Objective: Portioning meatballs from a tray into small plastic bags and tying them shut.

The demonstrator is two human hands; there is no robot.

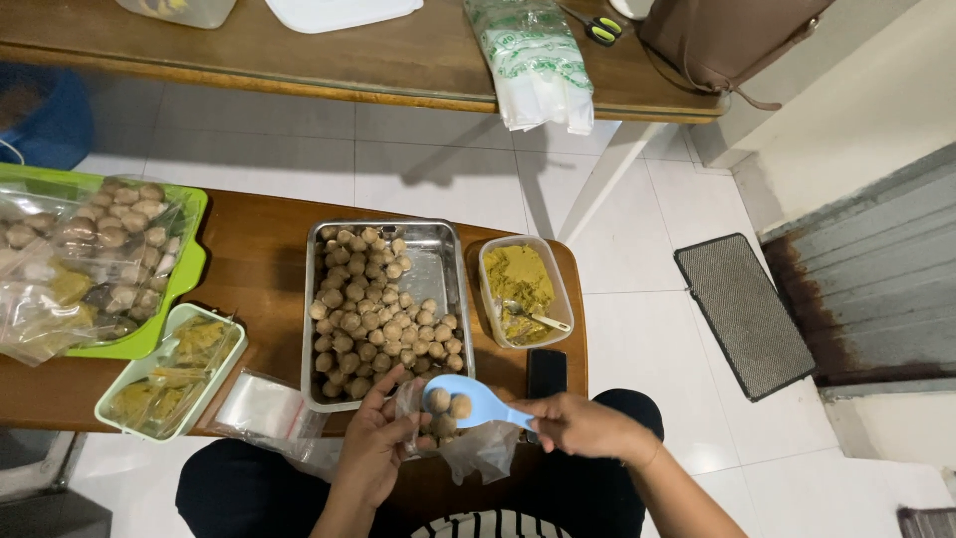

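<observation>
My left hand (373, 438) holds open a small clear plastic bag (460, 450) with a few brown meatballs inside, at the near edge of a low wooden table (259, 249). My right hand (583, 423) grips the handle of a light blue spoon (476, 401) carrying two meatballs, its bowl over the bag's mouth. Just beyond stands a metal tray (438, 261) filled with many meatballs. Right of it sits a clear tub of yellow-green paste (520, 284) with a small spoon in it.
A green tray (184, 269) of filled bags sits at the left. Beside it are a pale green container (174, 374) of sauce packets and empty clear bags (261, 408). A black phone (546, 374) lies near my right hand. A higher table behind holds bags, scissors and a brown handbag.
</observation>
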